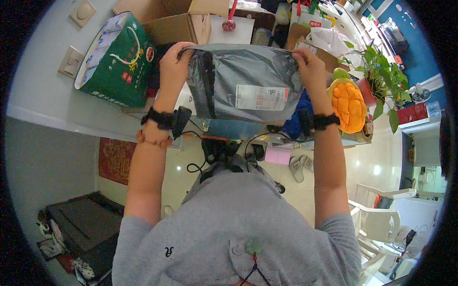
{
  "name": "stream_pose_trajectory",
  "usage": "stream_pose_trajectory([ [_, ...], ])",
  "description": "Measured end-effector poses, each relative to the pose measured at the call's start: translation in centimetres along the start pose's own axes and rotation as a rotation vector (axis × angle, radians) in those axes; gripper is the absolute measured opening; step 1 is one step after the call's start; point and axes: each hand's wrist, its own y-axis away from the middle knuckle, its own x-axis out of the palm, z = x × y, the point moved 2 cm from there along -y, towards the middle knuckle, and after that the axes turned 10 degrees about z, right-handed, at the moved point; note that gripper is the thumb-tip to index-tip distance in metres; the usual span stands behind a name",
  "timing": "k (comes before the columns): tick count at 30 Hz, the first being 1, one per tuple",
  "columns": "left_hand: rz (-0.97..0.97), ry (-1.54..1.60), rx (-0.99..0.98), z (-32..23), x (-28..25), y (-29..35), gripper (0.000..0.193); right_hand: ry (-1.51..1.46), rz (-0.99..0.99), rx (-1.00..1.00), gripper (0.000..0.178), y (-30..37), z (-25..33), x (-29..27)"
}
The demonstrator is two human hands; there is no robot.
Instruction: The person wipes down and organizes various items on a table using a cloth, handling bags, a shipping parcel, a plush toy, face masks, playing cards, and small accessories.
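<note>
A grey plastic mailing bag is stretched out between my two hands, with a white printed label on its face. My left hand pinches its upper left corner, near a black strip that runs down that side. At the upper right corner, my right hand grips the bag's edge between thumb and fingers. Both wrists carry black straps with small dark devices. The bag hangs in front of a cluttered surface and hides part of what lies behind it.
Left of the bag stands a green paper carrier bag with white packs inside. Behind is an open cardboard box. An orange plush cushion and a potted plant are at the right. Grey slippers lie on the floor.
</note>
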Motion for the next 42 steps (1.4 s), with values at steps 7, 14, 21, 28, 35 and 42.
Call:
stream_pose_trajectory([
  [7, 0.055, -0.108, -0.092, 3.5, 3.4, -1.1, 0.018, -0.026, -0.023, -0.021, 0.023, 0.4, -3.5, 4.2],
  [14, 0.112, 0.009, -0.319, 6.4, 4.4, 2.6, 0.018, -0.185, 0.079, 0.218, 0.027, 1.9, -5.7, 4.4],
  [21, 0.072, -0.215, 0.023, 5.9, 4.5, 6.6, 0.021, -0.003, -0.17, 0.202, 0.028, 5.7, -9.1, 1.8],
  [28, 0.211, -0.311, 0.133, 5.4, 6.8, 8.8, 0.038, 0.683, 0.03, 0.185, 0.032, 11.8, -13.3, 3.2],
  [35, 0.331, -0.395, 0.087, 6.7, 7.8, 8.9, 0.076, -0.091, -0.189, -0.093, 0.026, 5.1, 3.8, 3.3],
  [42, 0.482, -0.28, 0.081, 6.4, 7.9, 7.5, 0.072, 0.121, 0.6, -0.176, 0.035, -0.5, 8.6, 19.8],
])
